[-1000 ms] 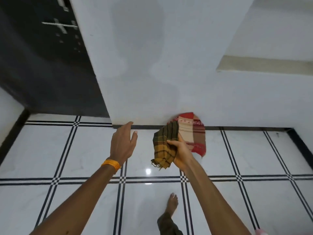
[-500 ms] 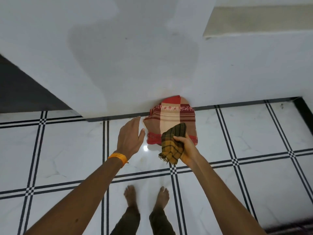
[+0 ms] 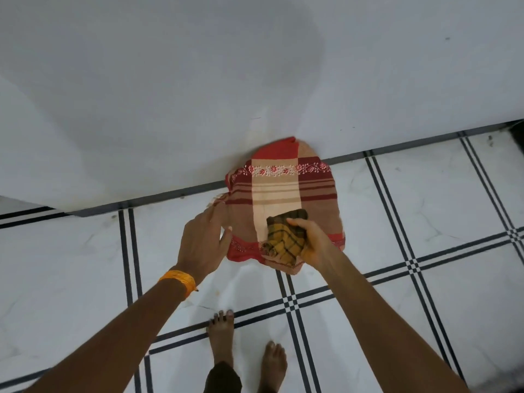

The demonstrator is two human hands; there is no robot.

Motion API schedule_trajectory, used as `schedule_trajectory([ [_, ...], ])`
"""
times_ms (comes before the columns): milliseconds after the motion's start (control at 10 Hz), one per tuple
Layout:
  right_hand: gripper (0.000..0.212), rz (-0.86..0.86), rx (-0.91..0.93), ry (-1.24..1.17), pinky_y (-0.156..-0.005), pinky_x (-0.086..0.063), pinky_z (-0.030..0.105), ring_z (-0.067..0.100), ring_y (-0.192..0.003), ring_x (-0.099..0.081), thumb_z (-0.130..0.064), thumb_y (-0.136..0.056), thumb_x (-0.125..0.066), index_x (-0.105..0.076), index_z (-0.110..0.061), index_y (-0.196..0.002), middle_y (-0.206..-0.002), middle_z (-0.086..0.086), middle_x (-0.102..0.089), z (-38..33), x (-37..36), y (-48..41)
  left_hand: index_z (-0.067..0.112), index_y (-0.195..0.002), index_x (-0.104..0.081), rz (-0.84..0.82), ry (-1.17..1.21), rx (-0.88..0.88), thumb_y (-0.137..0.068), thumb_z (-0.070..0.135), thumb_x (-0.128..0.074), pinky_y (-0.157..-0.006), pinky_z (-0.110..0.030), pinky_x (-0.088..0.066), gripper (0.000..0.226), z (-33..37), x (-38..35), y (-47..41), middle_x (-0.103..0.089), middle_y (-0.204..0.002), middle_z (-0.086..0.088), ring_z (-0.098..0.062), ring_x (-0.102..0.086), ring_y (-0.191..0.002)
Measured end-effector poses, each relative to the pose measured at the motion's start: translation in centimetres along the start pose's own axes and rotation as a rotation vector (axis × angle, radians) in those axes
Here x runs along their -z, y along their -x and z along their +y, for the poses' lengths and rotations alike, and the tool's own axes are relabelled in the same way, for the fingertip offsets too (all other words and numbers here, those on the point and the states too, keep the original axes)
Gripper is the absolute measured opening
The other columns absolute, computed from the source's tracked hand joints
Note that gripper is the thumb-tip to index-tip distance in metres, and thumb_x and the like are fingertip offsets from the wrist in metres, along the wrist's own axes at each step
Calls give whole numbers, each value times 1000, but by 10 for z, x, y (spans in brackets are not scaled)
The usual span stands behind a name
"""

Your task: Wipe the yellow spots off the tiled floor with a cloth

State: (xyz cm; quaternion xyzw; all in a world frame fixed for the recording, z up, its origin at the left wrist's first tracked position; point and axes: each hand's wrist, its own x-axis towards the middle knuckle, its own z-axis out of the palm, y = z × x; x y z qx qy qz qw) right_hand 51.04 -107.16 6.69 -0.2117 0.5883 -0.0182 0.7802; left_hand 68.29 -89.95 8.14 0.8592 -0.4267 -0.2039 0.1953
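Tiled floor [image 3: 442, 211] below; right hand [image 3: 313, 243] clutches cloth [image 3: 285, 236], left hand [image 3: 202, 242] spread.

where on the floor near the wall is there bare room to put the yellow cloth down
Bare tile lies left of the left hand, along the wall's dark skirting, and right of the red striped cloth. The middle is crowded: that cloth, both hands, the yellow checked cloth in the right hand.
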Motion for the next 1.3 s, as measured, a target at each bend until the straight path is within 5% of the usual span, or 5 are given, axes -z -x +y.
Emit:
schedule_trajectory([
  [300,41,-88,153,-33,-92,-59,42,29,-98,-72,-13,-91,-69,-63,1,-129,-118,17,-72,-63,-20,-89,11,-137,-50,13,-54,-14,-97,36,-45,-96,-49,-54,48,-10,-30,-79,-65,-126,-12,-32,-65,-108],
  [700,35,32,-78,59,-53,-55,19,20,-93,-66,-8,-89,-72,-60,-3,-122,-112,11,-69,4,31,-137,13,-143,-45,-51,-85,-16,-99,38,-49,-99,-52,-52,51,-8,-59,-100,-61,-134,-12,-33,-63,-114],
  [1000,28,-7,150,-203,-79,-60,33,27,-96,-68,-10,-100,-47,-65,3,-117,-102,17,-70,7,14,-130,12,-135,-53,-29,-66,-12,-97,46,-39,-95,-51,-54,52,-5,-60,-88,-67,-125,-13,-34,-66,-105],
  [1100,21,54,89,-207,-52,-57,23,21,-79,-72,-9,-103,-49,-60,0,-118,-102,17,-69,16,12,-125,12,-136,-52,-25,-98,-17,-99,40,-49,-95,-50,-55,46,-3,-59,-86,-67,-124,-12,-33,-67,-104],
  [1300,44,223,85,246,-62,-64,36,30,-83,-77,-24,-87,-79,-58,-1,-119,-107,16,-72,34,19,-107,13,-140,-47,-28,-190,-12,-98,38,-51,-101,-50,-50,49,6,-54,-75,-63,-130,-11,-32,-62,-114],
])
